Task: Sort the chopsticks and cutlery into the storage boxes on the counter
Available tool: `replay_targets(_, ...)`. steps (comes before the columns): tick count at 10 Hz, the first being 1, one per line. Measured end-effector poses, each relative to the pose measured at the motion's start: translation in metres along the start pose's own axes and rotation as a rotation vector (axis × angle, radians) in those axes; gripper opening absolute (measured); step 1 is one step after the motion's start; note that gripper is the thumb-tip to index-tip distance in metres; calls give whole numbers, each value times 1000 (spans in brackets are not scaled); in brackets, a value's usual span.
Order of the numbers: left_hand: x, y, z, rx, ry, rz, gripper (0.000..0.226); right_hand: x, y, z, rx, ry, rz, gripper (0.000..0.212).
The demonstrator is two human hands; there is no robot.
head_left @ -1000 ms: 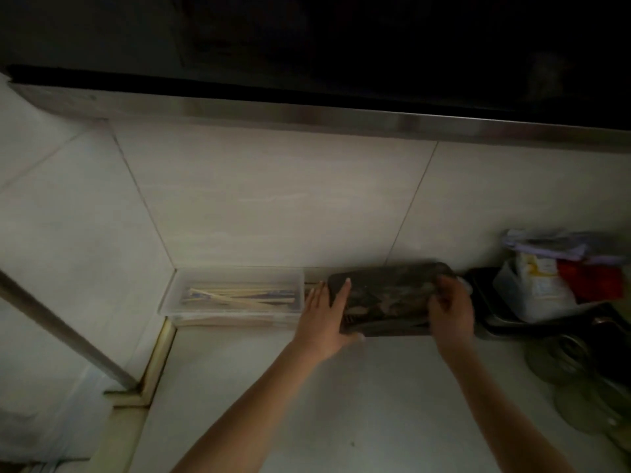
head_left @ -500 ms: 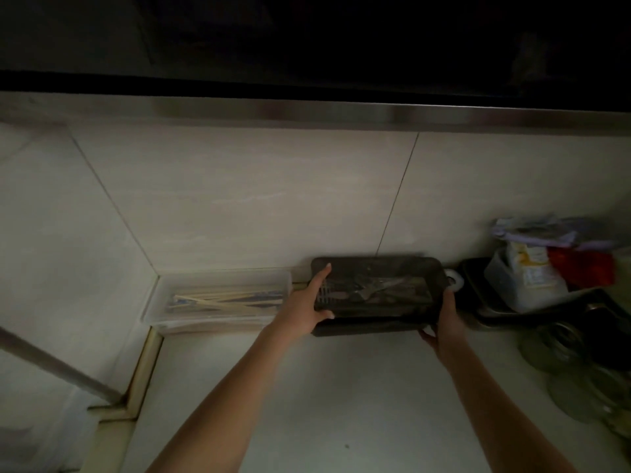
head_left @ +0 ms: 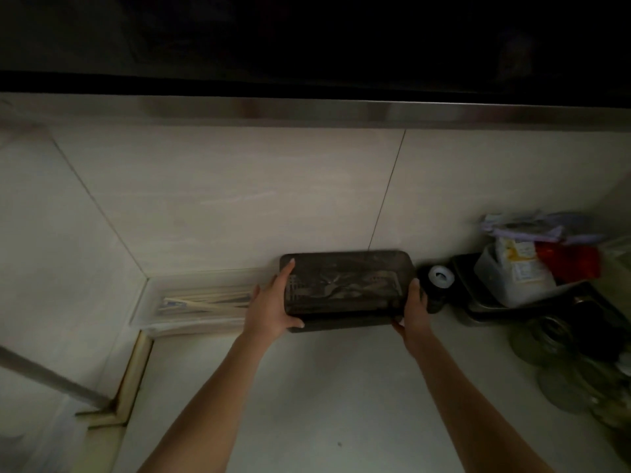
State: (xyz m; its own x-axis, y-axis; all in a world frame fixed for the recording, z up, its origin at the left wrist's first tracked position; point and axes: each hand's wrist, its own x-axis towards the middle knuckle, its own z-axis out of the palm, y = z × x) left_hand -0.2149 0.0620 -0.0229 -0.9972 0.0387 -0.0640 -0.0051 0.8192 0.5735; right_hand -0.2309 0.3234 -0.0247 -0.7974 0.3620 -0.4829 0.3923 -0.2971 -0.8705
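Note:
A dark smoky storage box (head_left: 345,288) with a see-through lid stands against the back wall tiles. Metal cutlery (head_left: 341,290) shows dimly through the lid. My left hand (head_left: 271,307) grips the box's left end, fingers over the lid and thumb at its front. My right hand (head_left: 413,310) holds its right end. To the left, in the corner, sits a clear plastic box (head_left: 146,317) with several wooden chopsticks (head_left: 205,302) lying inside.
A small dark jar with a white cap (head_left: 440,278) stands just right of the box. Further right are a dark tray (head_left: 485,312) holding a plastic container and packets (head_left: 519,271), and glass lids (head_left: 560,370). A dark cabinet overhangs the wall.
Both hands shifted from resting on top of the lid to gripping the box's two ends. The box now sits squarer and the jar beside it has come into view.

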Motion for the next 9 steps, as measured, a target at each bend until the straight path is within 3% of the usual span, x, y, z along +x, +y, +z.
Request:
replay_targets(1,-3,1,-2,-14,17,20,129,-9,1,4,-3,14,-48,58)
replay_targets(3,-10,1,2,10,41,-13,124,-2,-6,2,-289,75,-64,65)
replay_targets(5,-17,5,-5,-12,35,-18,122,-13,-6,1,-121,77,-4,60)
replay_targets(6,-21,1,-3,-44,165,-29,93,-19,3,3,-192,128,-105,51)
replay_targets(8,-16,11,-10,75,70,-82,83,-18,-15,1,-315,59,-21,57)
replay_targets(9,-20,9,-21,35,34,-36,82,-19,-17,-5,-296,107,-17,59)
